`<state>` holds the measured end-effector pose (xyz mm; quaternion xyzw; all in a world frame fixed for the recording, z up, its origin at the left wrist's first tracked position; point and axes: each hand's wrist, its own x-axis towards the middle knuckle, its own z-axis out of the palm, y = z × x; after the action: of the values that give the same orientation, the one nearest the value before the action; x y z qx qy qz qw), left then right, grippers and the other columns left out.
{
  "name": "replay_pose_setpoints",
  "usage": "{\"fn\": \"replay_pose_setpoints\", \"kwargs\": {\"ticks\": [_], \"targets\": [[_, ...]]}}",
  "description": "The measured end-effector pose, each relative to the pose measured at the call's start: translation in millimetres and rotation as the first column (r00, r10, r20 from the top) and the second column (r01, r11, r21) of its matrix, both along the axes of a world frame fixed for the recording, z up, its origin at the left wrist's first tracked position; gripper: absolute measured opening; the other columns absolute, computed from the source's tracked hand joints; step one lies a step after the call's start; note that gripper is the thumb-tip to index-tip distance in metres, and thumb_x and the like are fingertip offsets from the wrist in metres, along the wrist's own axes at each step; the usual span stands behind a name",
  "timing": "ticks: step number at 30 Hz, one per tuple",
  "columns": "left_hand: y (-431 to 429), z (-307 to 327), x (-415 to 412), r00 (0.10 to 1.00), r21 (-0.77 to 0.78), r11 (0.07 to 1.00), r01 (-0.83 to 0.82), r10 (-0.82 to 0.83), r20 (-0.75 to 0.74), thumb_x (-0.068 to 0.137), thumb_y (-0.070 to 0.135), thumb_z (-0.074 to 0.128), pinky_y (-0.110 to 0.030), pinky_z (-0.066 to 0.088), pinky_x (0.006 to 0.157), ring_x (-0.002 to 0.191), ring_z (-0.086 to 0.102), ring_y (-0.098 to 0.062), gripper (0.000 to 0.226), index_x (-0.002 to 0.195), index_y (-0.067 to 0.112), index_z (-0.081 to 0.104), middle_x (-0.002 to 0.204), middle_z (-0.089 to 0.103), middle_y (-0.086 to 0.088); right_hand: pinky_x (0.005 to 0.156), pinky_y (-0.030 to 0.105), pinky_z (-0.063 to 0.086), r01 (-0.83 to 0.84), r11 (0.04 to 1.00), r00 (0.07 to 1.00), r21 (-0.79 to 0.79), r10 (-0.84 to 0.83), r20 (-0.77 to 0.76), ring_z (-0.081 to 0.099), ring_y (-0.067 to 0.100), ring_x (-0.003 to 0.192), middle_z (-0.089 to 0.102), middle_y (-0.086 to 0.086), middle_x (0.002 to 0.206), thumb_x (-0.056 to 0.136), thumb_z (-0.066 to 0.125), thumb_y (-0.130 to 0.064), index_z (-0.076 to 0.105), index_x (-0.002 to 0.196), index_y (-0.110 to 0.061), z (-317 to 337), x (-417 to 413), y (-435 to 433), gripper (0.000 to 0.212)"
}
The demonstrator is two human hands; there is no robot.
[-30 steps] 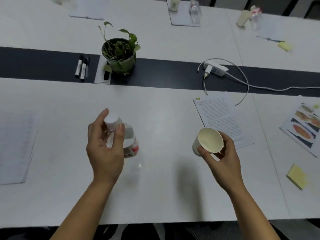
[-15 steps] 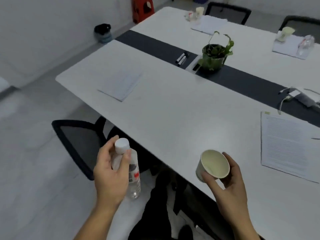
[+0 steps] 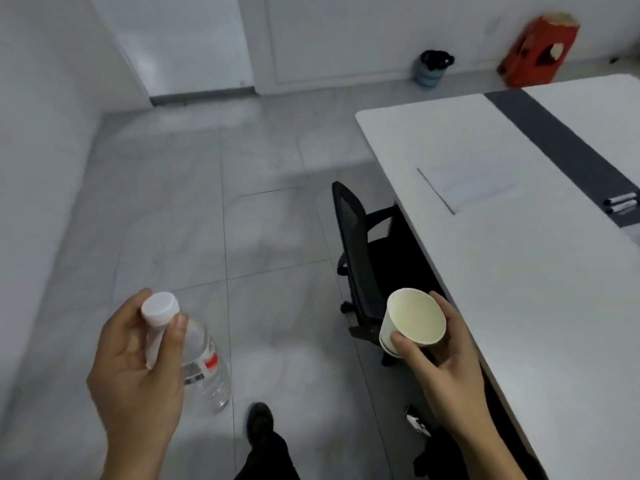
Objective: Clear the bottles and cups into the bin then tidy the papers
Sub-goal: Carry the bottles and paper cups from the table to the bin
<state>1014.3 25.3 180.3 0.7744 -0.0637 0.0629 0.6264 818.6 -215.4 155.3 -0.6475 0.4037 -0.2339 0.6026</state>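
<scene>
My left hand (image 3: pixel 136 372) grips a clear plastic bottle (image 3: pixel 204 368) with a white cap and a red-and-white label, held over the grey tiled floor. My right hand (image 3: pixel 440 365) holds an empty white paper cup (image 3: pixel 414 320) by its side, mouth facing up, just left of the table edge. A small bin (image 3: pixel 431 69) with a dark liner stands on the floor by the far wall. A sheet of paper (image 3: pixel 467 188) lies on the white table (image 3: pixel 519 271) to the right.
A black office chair (image 3: pixel 360 258) is tucked against the table's left edge, between me and the bin. A red box (image 3: pixel 536 51) leans at the far wall. Markers (image 3: pixel 621 204) lie on the table's dark centre strip. My feet show at the bottom.
The view has swung left, away from the table toward the floor and the far wall. Both hands keep their hold on the bottle and the cup, now off the table.
</scene>
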Motion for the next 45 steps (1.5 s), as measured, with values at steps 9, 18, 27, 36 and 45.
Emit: {"fn": "replay_pose_setpoints", "kwargs": {"ticks": [9, 18, 27, 36, 45], "targets": [[28.5, -4.0, 189.4, 0.993, -0.064, 0.991, -0.115, 0.113, -0.034, 0.082, 0.021, 0.072, -0.047, 0.048, 0.106, 0.116, 0.066, -0.020, 0.039, 0.112, 0.045, 0.062, 0.122, 0.069, -0.005, 0.103, 0.044, 0.052, -0.114, 0.993, 0.991, -0.013, 0.112, -0.067, 0.062, 0.003, 0.115, 0.063, -0.021, 0.123, 0.076, 0.085, -0.020, 0.048, 0.138, -0.039, -4.7, 215.1, 18.8, 0.075], [-129.6, -1.1, 378.8, 0.981, 0.034, 0.981, 0.191, -0.193, 0.037, 0.085, 0.020, 0.073, -0.045, 0.048, 0.107, 0.119, 0.064, -0.015, 0.044, 0.111, 0.052, 0.059, 0.125, 0.067, 0.001, 0.099, 0.030, 0.049, 0.161, 0.986, 0.987, -0.032, -0.161, -0.008, 0.062, 0.000, 0.115, 0.063, -0.019, 0.124, 0.078, 0.083, -0.016, 0.047, 0.141, -0.035, -14.9, 331.5, -80.3, 0.075], [-312.3, 25.1, 566.3, 0.974, 0.003, 0.980, 0.201, -0.200, 0.108, 0.085, 0.015, 0.074, -0.049, 0.049, 0.104, 0.114, 0.067, -0.023, 0.040, 0.110, 0.042, 0.062, 0.123, 0.067, -0.008, 0.098, 0.032, 0.049, 0.121, 0.993, 0.992, -0.009, -0.121, 0.028, 0.062, 0.001, 0.114, 0.064, -0.023, 0.120, 0.079, 0.084, -0.020, 0.049, 0.135, -0.041, -1.2, 546.5, -269.5, 0.070], [-457.7, 15.0, 742.5, 0.987, -0.077, 0.986, 0.146, -0.141, 0.071, 0.079, 0.015, 0.075, -0.044, 0.053, 0.100, 0.106, 0.070, -0.020, 0.040, 0.108, 0.040, 0.064, 0.113, 0.072, 0.000, 0.092, 0.023, 0.053, 0.013, 0.998, 0.999, -0.067, -0.010, 0.043, 0.063, 0.003, 0.112, 0.063, -0.026, 0.117, 0.080, 0.082, -0.017, 0.049, 0.135, -0.035, 10.0, 759.1, -434.6, 0.067], [-718.3, 36.8, 938.5, 0.867, -0.064, 0.865, 0.498, -0.498, 0.013, 0.078, 0.019, 0.076, -0.025, 0.053, 0.095, 0.106, 0.069, -0.011, 0.037, 0.104, 0.043, 0.064, 0.107, 0.073, 0.012, 0.096, 0.033, 0.051, 0.231, 0.971, 0.972, -0.068, -0.233, -0.030, 0.065, 0.006, 0.111, 0.066, -0.019, 0.118, 0.076, 0.085, -0.020, 0.051, 0.131, -0.039, 26.5, 897.1, -597.7, 0.068]]}}
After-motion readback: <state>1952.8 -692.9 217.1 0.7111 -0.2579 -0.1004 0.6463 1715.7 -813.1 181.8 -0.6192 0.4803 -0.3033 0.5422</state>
